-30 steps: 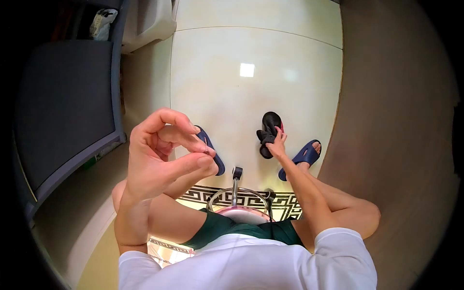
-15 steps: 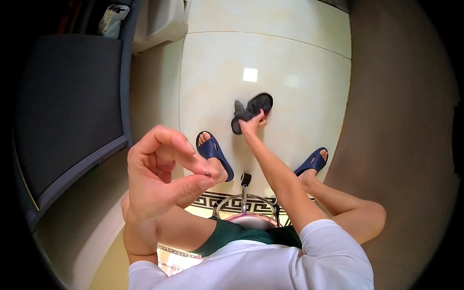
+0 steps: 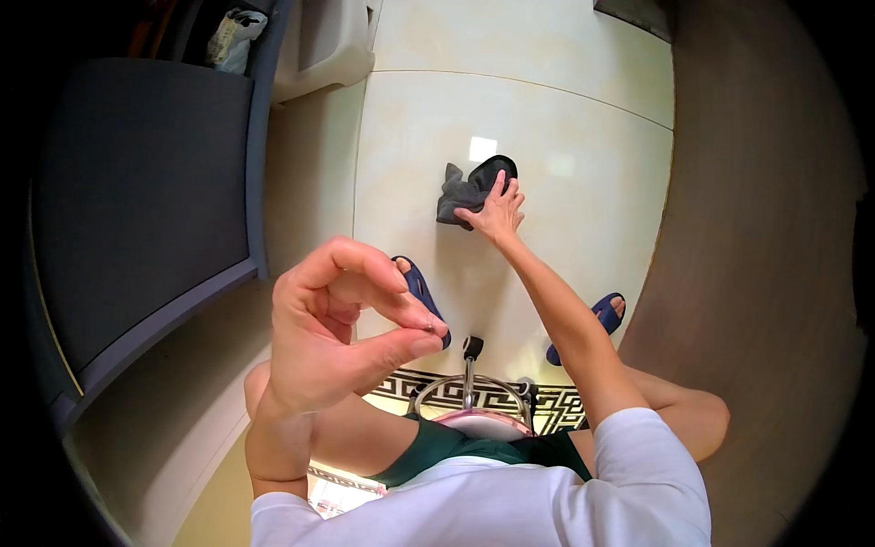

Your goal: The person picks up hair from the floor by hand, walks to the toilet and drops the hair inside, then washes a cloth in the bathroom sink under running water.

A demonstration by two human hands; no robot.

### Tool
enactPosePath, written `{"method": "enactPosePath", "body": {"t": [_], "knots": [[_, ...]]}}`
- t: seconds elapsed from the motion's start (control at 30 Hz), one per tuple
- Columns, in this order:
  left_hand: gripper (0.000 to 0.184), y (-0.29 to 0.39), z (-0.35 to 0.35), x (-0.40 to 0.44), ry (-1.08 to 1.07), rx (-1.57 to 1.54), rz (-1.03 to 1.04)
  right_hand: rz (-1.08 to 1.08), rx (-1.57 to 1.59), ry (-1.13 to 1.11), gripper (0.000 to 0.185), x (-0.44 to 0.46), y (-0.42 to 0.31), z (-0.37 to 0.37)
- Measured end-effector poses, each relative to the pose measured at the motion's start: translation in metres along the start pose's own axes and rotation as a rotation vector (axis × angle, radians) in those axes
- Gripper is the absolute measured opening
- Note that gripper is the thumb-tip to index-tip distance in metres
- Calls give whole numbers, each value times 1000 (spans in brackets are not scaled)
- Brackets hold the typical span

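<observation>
My left hand (image 3: 342,324) is raised close to the camera, thumb and fingertips pinched together. A tiny dark speck shows at the pinch, too small to name. Farther off, my right hand (image 3: 497,211) reaches down to the floor with its fingers spread. It lies over the near edge of a crumpled dark grey cloth (image 3: 453,197) and a rounded black piece like a shoe or slipper (image 3: 496,168). Whether these two are joined I cannot tell. Part of both is hidden under the fingers.
Navy slippers (image 3: 609,312) are on my feet, either side of a wheeled stool leg (image 3: 469,360). A dark grey cabinet-like panel (image 3: 146,191) stands left, with a plastic bag (image 3: 235,41) above it. A pale plastic stool (image 3: 324,68) is behind. A brown surface (image 3: 775,237) borders the right.
My right hand's fingers have loosened and spread over the dark cloth and black piece, which now lie slightly farther away. My left hand keeps its pinch; the view has shifted a little.
</observation>
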State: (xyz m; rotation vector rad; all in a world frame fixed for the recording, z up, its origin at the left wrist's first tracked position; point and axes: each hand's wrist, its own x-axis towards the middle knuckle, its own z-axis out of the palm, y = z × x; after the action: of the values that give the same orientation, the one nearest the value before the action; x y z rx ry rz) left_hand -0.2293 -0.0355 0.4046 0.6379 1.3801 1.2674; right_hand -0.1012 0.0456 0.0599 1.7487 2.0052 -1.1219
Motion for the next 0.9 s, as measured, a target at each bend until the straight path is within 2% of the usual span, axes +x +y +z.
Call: {"method": "enactPosePath", "body": {"t": [0.17,0.2,0.3,0.33,0.43,0.47,0.67,0.77,0.83,0.9], "knots": [[37,-4,-2,-1,29,18,-5,125,0,54,111,22,-19,32],[37,-2,0,-2,48,1,-19,157,41,92,98,19,-23,38],[37,1,1,1,57,-12,-38,14,-111,140,74,10,-16,63],[37,2,0,1,50,-11,-39,-30,-80,189,47,8,-14,71],[36,5,4,2,71,-12,-35,-181,-150,152,38,4,0,82],[36,6,5,2,69,3,-40,-262,-120,213,27,-1,6,84],[34,1,-1,8,32,-1,31,-322,-144,-117,27,-19,51,62],[41,5,0,6,16,-2,-7,-87,187,-146,32,-25,69,24],[41,5,1,4,18,-7,-8,-546,278,157,27,4,135,39],[40,6,1,3,10,2,1,-414,365,219,23,9,146,-8]]}}
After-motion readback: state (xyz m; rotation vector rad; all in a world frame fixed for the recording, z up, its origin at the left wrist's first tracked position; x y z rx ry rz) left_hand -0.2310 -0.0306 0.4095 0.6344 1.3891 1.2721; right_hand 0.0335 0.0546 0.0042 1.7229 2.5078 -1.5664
